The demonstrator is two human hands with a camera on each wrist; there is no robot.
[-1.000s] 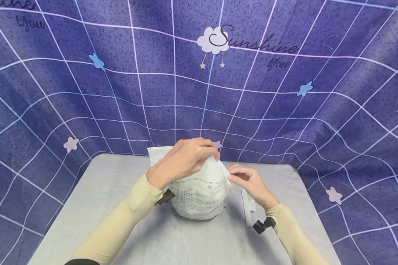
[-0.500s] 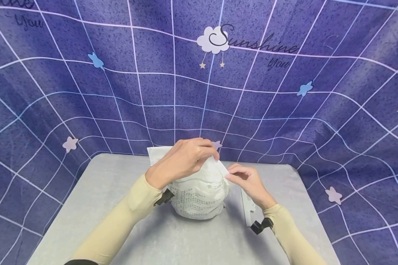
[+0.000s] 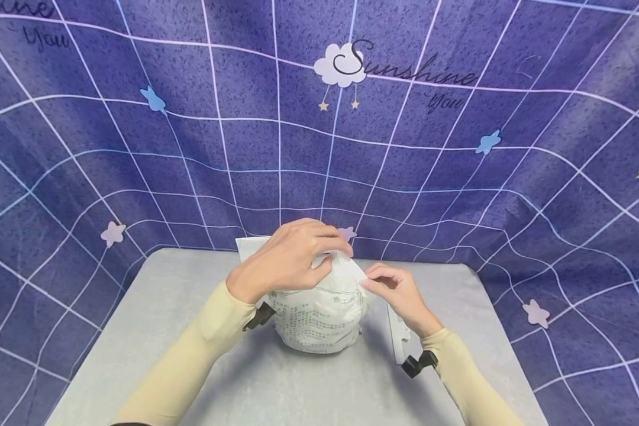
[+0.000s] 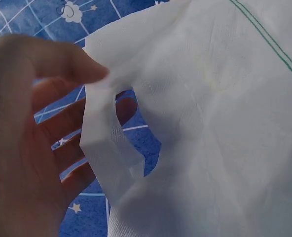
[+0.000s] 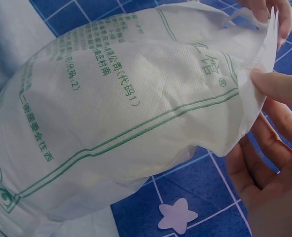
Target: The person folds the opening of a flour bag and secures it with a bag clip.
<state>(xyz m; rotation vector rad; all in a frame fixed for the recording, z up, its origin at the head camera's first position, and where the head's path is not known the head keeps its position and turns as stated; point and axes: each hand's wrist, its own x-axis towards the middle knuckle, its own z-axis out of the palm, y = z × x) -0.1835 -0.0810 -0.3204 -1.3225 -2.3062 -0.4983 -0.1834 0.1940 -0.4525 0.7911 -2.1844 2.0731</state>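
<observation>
A plump white bag [image 3: 319,322] with green printing stands on the table, full and rounded at the bottom, its flattened top edge up. Near that top edge is a cut-out handle hole [image 4: 148,140]. My left hand [image 3: 293,254] reaches over the top, fingers relaxed behind the handle strip [image 4: 99,133] and thumb spread apart in front. One fingertip shows through the hole. At the bag's right top corner [image 5: 254,89], my right hand [image 3: 399,293] pinches the edge between thumb and fingers. What the bag contains is hidden.
A flat white piece with a notched edge [image 3: 397,334] lies on the grey table [image 3: 181,284], partly under my right hand. Purple cloth [image 3: 245,148] with grid lines and stars hangs behind and at both sides. Each wrist carries a black camera mount [image 3: 419,363].
My left thumb has lifted away from the fingers, and the left hand and wrist have shifted slightly left. My right hand keeps its pinch with hardly any movement. The bag stays in place.
</observation>
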